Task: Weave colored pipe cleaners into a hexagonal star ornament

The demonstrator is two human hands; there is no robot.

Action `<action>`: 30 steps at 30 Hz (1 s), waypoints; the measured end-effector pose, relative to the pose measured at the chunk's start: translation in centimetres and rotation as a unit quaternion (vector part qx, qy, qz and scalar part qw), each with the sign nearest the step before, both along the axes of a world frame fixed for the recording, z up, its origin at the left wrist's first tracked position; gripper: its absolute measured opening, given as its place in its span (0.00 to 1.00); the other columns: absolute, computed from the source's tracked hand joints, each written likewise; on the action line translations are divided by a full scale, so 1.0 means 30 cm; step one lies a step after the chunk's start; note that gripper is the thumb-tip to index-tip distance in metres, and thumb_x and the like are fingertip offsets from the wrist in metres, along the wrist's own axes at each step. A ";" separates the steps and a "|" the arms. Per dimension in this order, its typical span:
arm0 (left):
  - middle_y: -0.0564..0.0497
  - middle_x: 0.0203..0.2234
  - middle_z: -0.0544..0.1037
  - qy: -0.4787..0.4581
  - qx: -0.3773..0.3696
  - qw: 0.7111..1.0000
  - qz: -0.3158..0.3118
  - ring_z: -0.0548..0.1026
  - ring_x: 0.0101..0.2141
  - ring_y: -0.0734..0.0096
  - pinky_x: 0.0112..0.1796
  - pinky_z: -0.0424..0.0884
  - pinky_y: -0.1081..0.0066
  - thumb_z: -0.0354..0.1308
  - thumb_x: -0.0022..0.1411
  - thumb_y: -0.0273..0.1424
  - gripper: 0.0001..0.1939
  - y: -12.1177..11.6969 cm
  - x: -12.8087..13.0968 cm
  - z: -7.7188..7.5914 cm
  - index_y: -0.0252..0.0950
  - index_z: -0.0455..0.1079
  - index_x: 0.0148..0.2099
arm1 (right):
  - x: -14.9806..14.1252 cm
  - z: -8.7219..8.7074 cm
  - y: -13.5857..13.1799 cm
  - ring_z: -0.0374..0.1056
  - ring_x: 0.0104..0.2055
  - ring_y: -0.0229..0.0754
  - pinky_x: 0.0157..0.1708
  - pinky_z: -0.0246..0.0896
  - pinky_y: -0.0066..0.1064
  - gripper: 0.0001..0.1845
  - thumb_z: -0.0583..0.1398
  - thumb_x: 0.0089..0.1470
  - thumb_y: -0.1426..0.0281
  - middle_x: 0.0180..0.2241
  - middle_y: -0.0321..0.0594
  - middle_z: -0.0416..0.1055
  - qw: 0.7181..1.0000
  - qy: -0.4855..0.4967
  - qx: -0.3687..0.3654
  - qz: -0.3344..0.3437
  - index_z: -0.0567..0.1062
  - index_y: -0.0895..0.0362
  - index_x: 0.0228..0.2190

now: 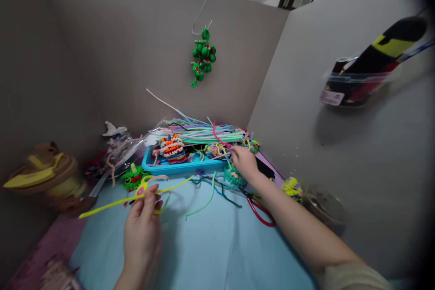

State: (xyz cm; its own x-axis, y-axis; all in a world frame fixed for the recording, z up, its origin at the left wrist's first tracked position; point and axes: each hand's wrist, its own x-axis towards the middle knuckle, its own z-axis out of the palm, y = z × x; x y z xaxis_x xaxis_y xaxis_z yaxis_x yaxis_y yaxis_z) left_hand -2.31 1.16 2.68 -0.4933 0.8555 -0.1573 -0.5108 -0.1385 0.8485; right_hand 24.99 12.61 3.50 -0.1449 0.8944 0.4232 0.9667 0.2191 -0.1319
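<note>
My left hand is closed in a pinch on a yellow pipe cleaner, which sticks out on both sides. A small yellow and pink looped piece shows at the same fingertips. Over the right end of a blue tray, my right hand pinches the lower end of a bright pink pipe cleaner. In the tray are an orange and white striped fuzzy figure and a heap of pastel pipe cleaners. A teal fuzzy piece lies just under my right hand.
Red-handled scissors lie beneath my right forearm. Loose green pipe cleaners rest on the light blue mat. A green frog-like figure is left of the tray. Green figures hang on the back wall; a clear pouch hangs right.
</note>
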 end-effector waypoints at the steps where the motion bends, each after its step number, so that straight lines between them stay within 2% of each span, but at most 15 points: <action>1: 0.55 0.37 0.77 -0.018 -0.007 1.000 -0.014 0.69 0.30 0.79 0.30 0.66 0.81 0.70 0.45 0.42 0.16 0.001 0.002 0.009 0.37 0.78 0.34 | 0.017 0.019 0.040 0.69 0.46 0.47 0.44 0.61 0.35 0.17 0.48 0.61 0.72 0.43 0.50 0.75 1.000 -0.004 -0.005 -0.026 0.73 0.60 0.44; 4: 0.52 0.39 0.77 -0.049 -0.043 0.996 -0.057 0.70 0.33 0.77 0.30 0.68 0.80 0.73 0.38 0.42 0.21 -0.003 0.010 0.029 0.35 0.78 0.34 | 0.017 0.076 0.126 0.71 0.41 0.47 0.39 0.62 0.33 0.12 0.54 0.57 0.69 0.38 0.48 0.77 0.996 -0.028 -0.043 -0.068 0.77 0.59 0.37; 7: 0.50 0.40 0.78 -0.065 -0.036 0.995 -0.071 0.71 0.34 0.75 0.30 0.69 0.80 0.73 0.36 0.42 0.22 -0.011 0.009 0.040 0.35 0.78 0.34 | -0.036 0.145 0.161 0.72 0.37 0.48 0.35 0.62 0.33 0.11 0.56 0.55 0.70 0.32 0.49 0.77 0.993 -0.050 -0.063 -0.086 0.78 0.58 0.29; 11: 0.48 0.40 0.77 -0.064 -0.036 0.994 -0.086 0.71 0.33 0.74 0.31 0.69 0.78 0.73 0.37 0.42 0.21 -0.015 0.008 0.040 0.33 0.79 0.33 | -0.151 0.250 0.171 0.68 0.49 0.52 0.43 0.61 0.36 0.16 0.50 0.61 0.68 0.44 0.53 0.74 0.996 -0.053 -0.034 -0.067 0.76 0.58 0.41; 13: 0.47 0.38 0.77 -0.049 -0.040 0.991 -0.120 0.71 0.33 0.73 0.30 0.68 0.78 0.72 0.40 0.42 0.20 -0.016 0.011 0.033 0.33 0.79 0.33 | -0.225 0.284 0.152 0.68 0.50 0.54 0.43 0.62 0.37 0.17 0.55 0.57 0.69 0.45 0.56 0.74 0.997 -0.047 -0.046 -0.038 0.73 0.61 0.46; 14: 0.47 0.38 0.77 -0.045 -0.043 0.989 -0.137 0.71 0.33 0.72 0.31 0.68 0.77 0.71 0.41 0.42 0.20 -0.018 0.014 0.029 0.33 0.79 0.33 | -0.264 0.292 0.129 0.69 0.49 0.53 0.44 0.63 0.36 0.21 0.57 0.56 0.70 0.46 0.56 0.74 0.998 -0.040 -0.053 -0.017 0.70 0.61 0.51; 16: 0.46 0.37 0.77 -0.036 -0.048 0.980 -0.189 0.71 0.34 0.70 0.32 0.68 0.76 0.70 0.43 0.43 0.19 -0.023 0.020 0.021 0.32 0.79 0.33 | -0.340 0.293 0.056 0.70 0.49 0.45 0.45 0.63 0.32 0.22 0.57 0.57 0.68 0.47 0.45 0.74 0.996 -0.010 -0.064 0.064 0.68 0.54 0.54; 17: 0.45 0.36 0.77 -0.025 -0.049 0.974 -0.220 0.71 0.34 0.69 0.33 0.67 0.75 0.69 0.45 0.43 0.19 -0.026 0.024 0.017 0.32 0.79 0.33 | -0.376 0.285 0.008 0.70 0.48 0.43 0.45 0.64 0.31 0.20 0.57 0.57 0.68 0.47 0.44 0.75 0.980 0.075 -0.085 0.162 0.70 0.54 0.52; 18: 0.46 0.34 0.77 -0.010 -0.047 0.966 -0.254 0.71 0.32 0.70 0.32 0.66 0.75 0.68 0.46 0.43 0.19 -0.030 0.028 0.014 0.32 0.79 0.33 | -0.409 0.275 -0.042 0.71 0.47 0.42 0.44 0.65 0.31 0.19 0.57 0.57 0.68 0.46 0.42 0.75 0.947 0.160 -0.127 0.246 0.71 0.54 0.51; 20: 0.48 0.27 0.76 0.027 -0.038 0.950 -0.309 0.69 0.28 0.71 0.30 0.64 0.75 0.67 0.48 0.43 0.18 -0.038 0.036 0.011 0.32 0.79 0.32 | -0.462 0.251 -0.138 0.73 0.44 0.41 0.39 0.68 0.31 0.22 0.59 0.54 0.68 0.44 0.42 0.77 0.873 0.282 -0.221 0.331 0.71 0.55 0.51; 21: 0.49 0.24 0.74 0.048 -0.032 0.944 -0.326 0.67 0.26 0.72 0.29 0.62 0.75 0.67 0.49 0.43 0.17 -0.041 0.040 0.011 0.32 0.78 0.31 | -0.479 0.242 -0.177 0.74 0.40 0.41 0.37 0.68 0.30 0.22 0.60 0.53 0.70 0.41 0.41 0.77 0.847 0.317 -0.252 0.344 0.71 0.56 0.50; 23: 0.51 0.20 0.71 0.088 -0.019 0.938 -0.334 0.65 0.24 0.73 0.27 0.60 0.75 0.66 0.50 0.42 0.16 -0.047 0.046 0.016 0.32 0.76 0.27 | -0.489 0.238 -0.229 0.73 0.30 0.37 0.31 0.68 0.28 0.14 0.59 0.52 0.72 0.28 0.36 0.77 0.815 0.371 -0.284 0.342 0.77 0.57 0.42; 24: 0.51 0.20 0.71 0.109 -0.014 0.938 -0.328 0.65 0.24 0.72 0.27 0.61 0.75 0.66 0.50 0.42 0.15 -0.050 0.048 0.021 0.32 0.76 0.26 | -0.480 0.245 -0.242 0.72 0.28 0.35 0.29 0.67 0.27 0.10 0.59 0.52 0.72 0.26 0.34 0.75 0.800 0.408 -0.283 0.338 0.78 0.57 0.37; 27: 0.49 0.24 0.74 0.156 -0.003 0.944 -0.290 0.68 0.26 0.70 0.29 0.63 0.74 0.65 0.51 0.39 0.14 -0.058 0.054 0.037 0.33 0.77 0.34 | -0.399 0.283 -0.257 0.71 0.27 0.34 0.29 0.67 0.27 0.08 0.60 0.53 0.68 0.26 0.33 0.74 0.767 0.516 -0.218 0.314 0.77 0.55 0.35; 30: 0.48 0.29 0.77 0.153 0.033 0.960 -0.233 0.64 0.19 0.77 0.24 0.61 0.75 0.63 0.53 0.37 0.18 -0.069 0.073 0.058 0.37 0.73 0.46 | -0.283 0.311 -0.264 0.69 0.25 0.35 0.27 0.66 0.28 0.09 0.60 0.55 0.64 0.25 0.34 0.73 0.750 0.572 -0.149 0.297 0.77 0.54 0.35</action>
State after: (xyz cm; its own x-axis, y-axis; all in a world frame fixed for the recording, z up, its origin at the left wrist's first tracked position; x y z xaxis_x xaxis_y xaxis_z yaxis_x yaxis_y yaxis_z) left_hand -0.13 -0.90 4.42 -0.0699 0.9975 -0.0040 -0.2592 -0.0143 0.9657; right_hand 16.52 4.69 12.82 -0.2491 0.8956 0.3686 -0.0713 0.3626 -0.9292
